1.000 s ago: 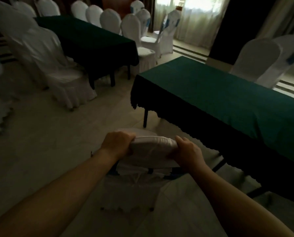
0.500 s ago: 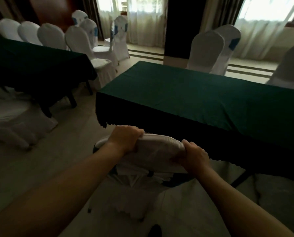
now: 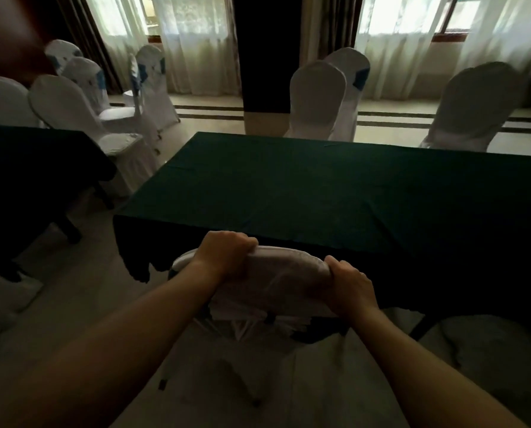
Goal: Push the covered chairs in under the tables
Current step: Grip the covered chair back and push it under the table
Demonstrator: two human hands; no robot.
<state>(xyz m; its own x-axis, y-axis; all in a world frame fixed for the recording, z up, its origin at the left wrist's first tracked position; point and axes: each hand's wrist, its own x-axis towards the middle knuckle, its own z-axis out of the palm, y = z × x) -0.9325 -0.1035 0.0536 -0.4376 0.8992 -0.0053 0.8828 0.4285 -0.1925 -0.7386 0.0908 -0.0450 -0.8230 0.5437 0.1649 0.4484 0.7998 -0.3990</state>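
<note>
A white-covered chair [image 3: 276, 273] stands right in front of me, its back top against the near edge of the green-clothed table [image 3: 320, 193]. My left hand [image 3: 225, 253] grips the left part of the chair back's top. My right hand [image 3: 349, 284] grips the right corner of it. The seat is hidden beneath the hanging tablecloth and the chair back; only the lower cover and dark legs show below.
Covered chairs [image 3: 316, 100] stand behind the table's far side, one more at the far right [image 3: 471, 109]. A second dark table [image 3: 35, 168] is at the left with several covered chairs [image 3: 72, 109] beyond it. Another white cover [image 3: 486, 350] lies low at the right.
The chair has moved forward to the table's edge, its seat going under the cloth. My view has swung right to face the table squarely. Both hands keep their grip.
</note>
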